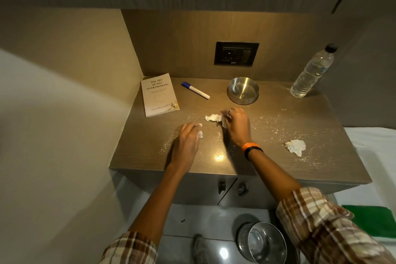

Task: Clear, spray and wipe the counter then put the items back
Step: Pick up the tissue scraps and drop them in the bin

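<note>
one book is laid flat at the back left corner of the counter, cover up. just to its right one marker with a blue cap is laid at a slant, apart from the book. nearer the front, the left hand is held palm down on the counter, its fingers curled around one small white paper scrap that shows at the fingertips. beside it, the right hand is also lowered to the surface, its fingers bent over the edge of one crumpled tissue; whether the tissue is truly pinched or only touched cannot be told, since the fingers are blurred. two bands, one orange and one black, are worn on the right wrist. behind this hand one steel bowl is stood upright. white crumbs are scattered across the middle and right of the counter. a second crumpled tissue is left near the front right, well apart from both hands. one clear plastic bottle with a dark cap is stood at the back right corner. on the floor below, one metal bin is seen, and one green cloth at the far right.
</note>
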A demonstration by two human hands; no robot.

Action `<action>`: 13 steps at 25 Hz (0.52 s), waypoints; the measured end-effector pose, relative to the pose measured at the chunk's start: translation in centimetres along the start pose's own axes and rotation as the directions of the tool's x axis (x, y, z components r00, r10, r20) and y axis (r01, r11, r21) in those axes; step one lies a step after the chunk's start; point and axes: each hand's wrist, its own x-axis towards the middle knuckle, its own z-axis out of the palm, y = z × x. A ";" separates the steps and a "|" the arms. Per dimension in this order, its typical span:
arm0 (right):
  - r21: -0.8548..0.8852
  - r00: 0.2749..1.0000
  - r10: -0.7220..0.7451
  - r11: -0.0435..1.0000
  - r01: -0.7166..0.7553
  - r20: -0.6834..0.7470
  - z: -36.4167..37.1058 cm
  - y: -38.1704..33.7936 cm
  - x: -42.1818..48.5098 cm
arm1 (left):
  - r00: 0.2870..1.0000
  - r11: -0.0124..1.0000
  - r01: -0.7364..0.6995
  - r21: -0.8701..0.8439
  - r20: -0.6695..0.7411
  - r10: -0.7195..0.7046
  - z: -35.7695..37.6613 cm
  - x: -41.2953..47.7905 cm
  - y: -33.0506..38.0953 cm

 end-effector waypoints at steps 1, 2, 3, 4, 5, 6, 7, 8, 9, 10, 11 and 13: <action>-0.047 0.999 -0.019 0.999 0.021 0.044 0.3 -0.4 0.8 | 0.999 1.000 -0.021 0.019 0.029 0.020 0.3 0.2 -0.3; -0.098 0.995 -0.037 0.994 0.047 0.093 0.7 -0.5 1.5 | 0.998 0.999 -0.036 0.034 0.056 0.034 0.6 0.4 -0.6; -0.151 0.988 -0.052 0.986 0.074 0.144 0.9 -0.6 1.8 | 0.997 0.998 -0.040 0.038 0.070 0.037 0.9 0.5 -0.8; -0.196 0.982 -0.065 0.975 0.100 0.179 1.1 -0.5 1.8 | 0.997 0.999 -0.030 0.040 0.073 0.027 1.2 0.6 -0.9; -0.224 0.978 -0.077 0.967 0.120 0.194 1.1 -0.4 1.7 | 0.997 0.999 -0.021 0.038 0.069 0.018 1.4 0.7 -0.9; -0.234 0.978 -0.092 0.963 0.136 0.189 0.9 -0.3 1.4 | 0.998 0.999 -0.020 0.040 0.063 0.017 1.6 0.8 -0.8; -0.224 0.980 -0.099 0.965 0.137 0.173 0.4 -0.1 1.0 | 0.998 0.999 -0.028 0.034 0.057 0.026 1.7 0.9 -0.4; -0.194 0.987 -0.096 0.973 0.121 0.133 -0.3 0.3 0.5 | 0.998 0.999 -0.048 0.019 0.049 0.048 2.0 1.0 0.1; -0.156 0.994 -0.070 0.984 0.083 0.082 -1.2 0.8 -0.1 | 0.997 0.997 -0.071 -0.005 0.039 0.072 2.3 1.2 0.8; -0.130 0.999 -0.032 0.991 0.036 0.030 -2.3 1.5 -0.9 | 0.995 0.995 -0.093 -0.034 0.028 0.093 2.7 1.4 1.6; -0.136 1.000 0.019 0.991 -0.020 -0.013 -3.6 2.5 -1.9 | 0.992 0.990 -0.120 -0.074 0.023 0.122 3.3 1.5 2.8; -0.219 0.987 0.132 0.964 -0.149 -0.091 -6.5 5.1 -4.1 | 0.982 0.970 -0.181 -0.160 0.029 0.188 4.8 1.6 5.7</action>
